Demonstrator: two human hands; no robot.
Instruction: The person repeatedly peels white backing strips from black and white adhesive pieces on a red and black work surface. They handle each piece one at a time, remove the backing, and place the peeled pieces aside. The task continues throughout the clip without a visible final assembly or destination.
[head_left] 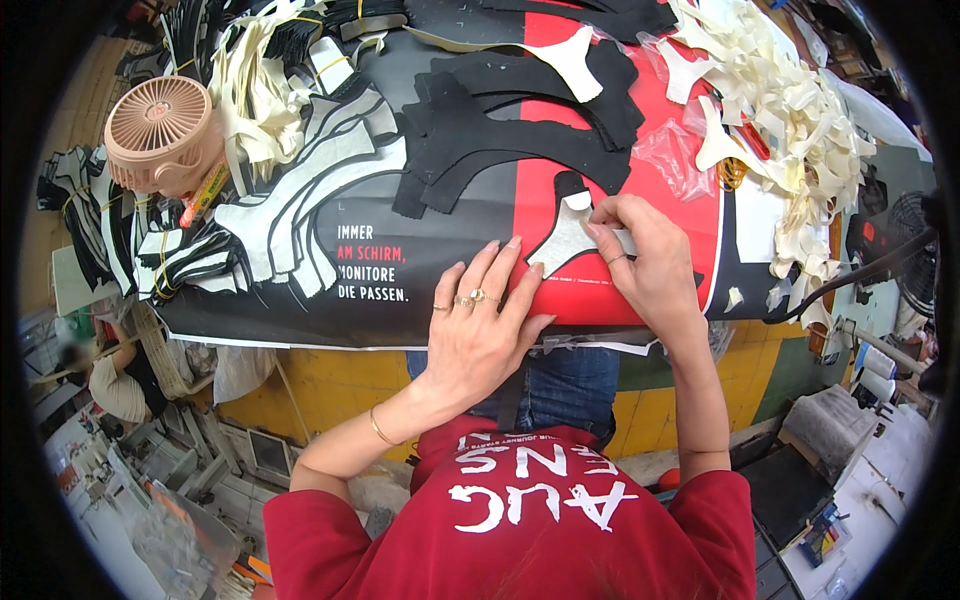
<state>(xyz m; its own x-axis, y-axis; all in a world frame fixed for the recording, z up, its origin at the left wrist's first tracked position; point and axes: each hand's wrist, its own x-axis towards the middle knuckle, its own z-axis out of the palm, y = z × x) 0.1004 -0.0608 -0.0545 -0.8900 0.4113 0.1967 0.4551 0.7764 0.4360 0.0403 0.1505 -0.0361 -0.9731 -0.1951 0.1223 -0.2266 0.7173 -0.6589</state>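
Fabric piece (560, 238): kinda Y-shaped, just left of my right hand (648, 262)
Right fingers: pinching its right side
Left hand (475, 312): fingers loosely spread, by its near-left corner

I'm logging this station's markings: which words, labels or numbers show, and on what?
Wording isn't copied; locations only.
Black covering: four lines, white and red, legible.
Red T-shirt: large white lettering, only partly legible.
Covering's red section: tiny print by the right hand, unreadable.
Pink fan: hub mark, too small.

Head-mtd L fisheye cam, facing down, close abv hands (472, 335)
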